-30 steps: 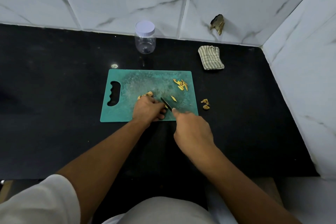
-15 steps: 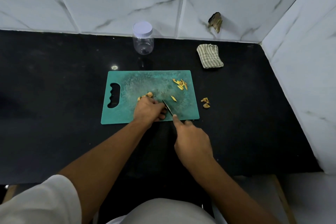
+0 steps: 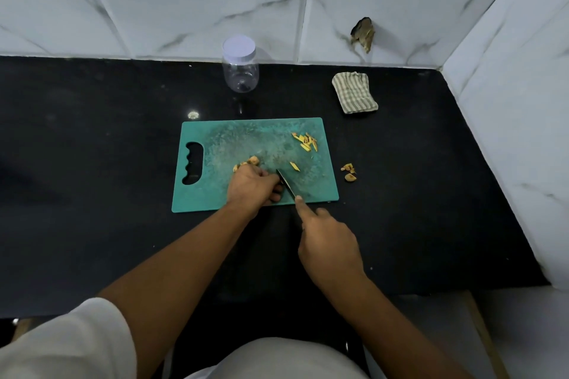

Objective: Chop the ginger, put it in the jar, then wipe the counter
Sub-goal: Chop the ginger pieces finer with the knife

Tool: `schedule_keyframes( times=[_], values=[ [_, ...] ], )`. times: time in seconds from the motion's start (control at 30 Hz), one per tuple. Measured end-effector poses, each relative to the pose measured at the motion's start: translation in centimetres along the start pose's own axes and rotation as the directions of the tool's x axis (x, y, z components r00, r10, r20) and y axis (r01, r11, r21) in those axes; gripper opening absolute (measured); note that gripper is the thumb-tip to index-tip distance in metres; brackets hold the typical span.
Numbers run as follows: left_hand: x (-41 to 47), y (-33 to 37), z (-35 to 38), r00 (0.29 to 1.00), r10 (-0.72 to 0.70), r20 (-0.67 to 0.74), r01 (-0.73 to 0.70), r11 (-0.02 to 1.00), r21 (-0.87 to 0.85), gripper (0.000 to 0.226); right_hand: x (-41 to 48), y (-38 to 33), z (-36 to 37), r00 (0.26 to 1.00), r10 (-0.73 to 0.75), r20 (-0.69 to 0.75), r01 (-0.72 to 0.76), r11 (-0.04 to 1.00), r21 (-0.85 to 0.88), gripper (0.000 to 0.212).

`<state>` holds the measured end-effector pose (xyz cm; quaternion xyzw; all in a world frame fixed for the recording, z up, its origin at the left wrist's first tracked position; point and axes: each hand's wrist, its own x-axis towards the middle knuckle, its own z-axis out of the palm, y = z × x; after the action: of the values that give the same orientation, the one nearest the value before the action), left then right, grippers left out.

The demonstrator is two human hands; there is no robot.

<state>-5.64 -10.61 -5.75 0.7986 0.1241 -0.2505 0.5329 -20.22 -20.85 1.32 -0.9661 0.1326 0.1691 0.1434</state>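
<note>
Left hand (image 3: 252,186), fingers curled, pins the yellow ginger chunk (image 3: 253,160) on the teal plastic chopping board (image 3: 215,194); right hand (image 3: 329,243) grips the dark slim knife (image 3: 286,183), blade slanting just right of them

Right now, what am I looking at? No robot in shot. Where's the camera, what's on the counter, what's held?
There is no machine here: a person works with two bare hands. The single picture comes from a wide-angle camera worn on the head, looking forward and down, which is why both arms enter from the bottom. On the black counter lies a green cutting board. The left hand curls over a piece of ginger near the board's front edge. The right hand has its grip on a knife, with the blade beside the left hand's fingers. Some cut strips lie at the board's far right corner, and a few scraps sit off the board to its right. Behind stand a clear jar with its lid on and a folded striped cloth.
</note>
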Motion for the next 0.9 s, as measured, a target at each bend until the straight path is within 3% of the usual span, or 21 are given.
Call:
schedule_keyframes(
  times=[0.3, 0.6, 0.9],
  values=[
    [-0.2, 0.2, 0.5, 0.999, -0.019, -0.034, 0.017, 0.998, -0.056, 0.018, 0.9, 2.2, 1.5, 0.996, -0.055, -0.073, 0.056, 0.998, 0.021, 0.067],
    [-0.2, -0.1, 0.5, 1.000, 0.010, -0.024, -0.011, 0.999, -0.033, 0.018, 0.9, 4.2, 4.9, 0.957, -0.141, -0.253, 0.144, 0.990, -0.009, 0.073],
    [-0.4, 0.2, 0.5, 0.999, 0.011, -0.036, -0.012, 1.000, -0.021, 0.016, 1.3, 4.1, 5.0, 0.969, -0.121, -0.214, 0.116, 0.993, -0.033, 0.076]
  ],
)
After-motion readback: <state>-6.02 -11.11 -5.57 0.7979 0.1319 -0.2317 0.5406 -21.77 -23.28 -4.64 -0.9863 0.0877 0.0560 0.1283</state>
